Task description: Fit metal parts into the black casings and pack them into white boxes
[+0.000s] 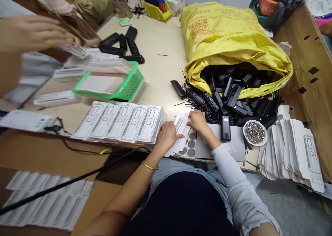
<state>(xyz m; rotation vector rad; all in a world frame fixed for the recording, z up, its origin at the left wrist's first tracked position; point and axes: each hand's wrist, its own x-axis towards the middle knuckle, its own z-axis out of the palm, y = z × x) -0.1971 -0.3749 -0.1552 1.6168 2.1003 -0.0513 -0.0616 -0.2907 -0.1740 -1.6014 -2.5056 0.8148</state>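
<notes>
A white printed cardboard box (182,122), with flaps spread out at its near end, is held tilted at the table's front edge. My left hand (168,135), with a gold bangle at the wrist, grips its left side. On its upper right edge, the fingers of my right hand (199,121) are closed. Just left of my left hand stands a row of several finished-looking white boxes (149,123). Beneath and right of the held box lies a sheet of grey round stickers (191,144). A black handheld device (225,128) rests on a grey board (209,142) beside my right forearm.
A yellow sack (220,28) spills black plastic parts (233,94). Right stand a bowl of small metal pieces (255,133) and flat cartons (293,153). A green basket (133,83) holds papers. At left, a co-worker's hand (38,33) is over a box. A black cable (77,175) crosses the front.
</notes>
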